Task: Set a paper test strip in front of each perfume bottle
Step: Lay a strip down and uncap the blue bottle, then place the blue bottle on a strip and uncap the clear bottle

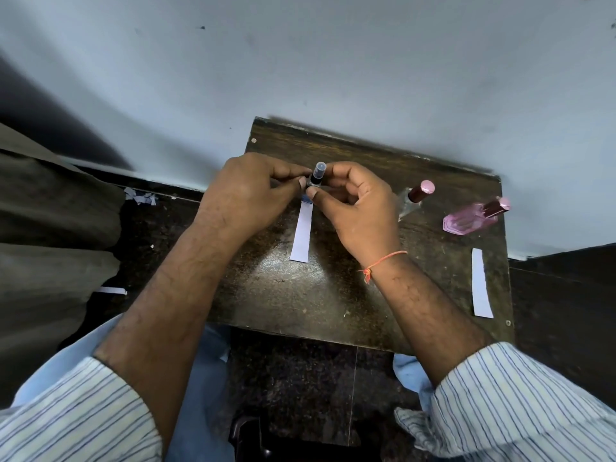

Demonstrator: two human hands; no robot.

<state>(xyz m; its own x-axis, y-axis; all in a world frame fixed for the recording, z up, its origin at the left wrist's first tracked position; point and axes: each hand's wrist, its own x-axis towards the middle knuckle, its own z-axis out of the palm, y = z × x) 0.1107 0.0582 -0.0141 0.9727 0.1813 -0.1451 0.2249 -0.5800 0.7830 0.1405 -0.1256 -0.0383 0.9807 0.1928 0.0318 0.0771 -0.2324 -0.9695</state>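
A small dark spray bottle [316, 176] with a clear cap stands at the back of the small dark wooden table [300, 295]. My left hand [246, 191] and my right hand [353, 208] both pinch it from either side. A white paper strip [301, 235] lies flat directly in front of it, its far end under my fingers. To the right stand a clear bottle with a maroon and pink cap [415, 198] and a pink bottle [470, 220]. A second paper strip [480, 283] lies near the table's right edge, in front of the pink bottle.
A pale wall rises right behind the table. Torn paper scraps [141, 197] and another strip [113, 290] lie on the dark floor at the left, beside a brown cloth-covered surface [50, 228]. My knees are under the table's near edge.
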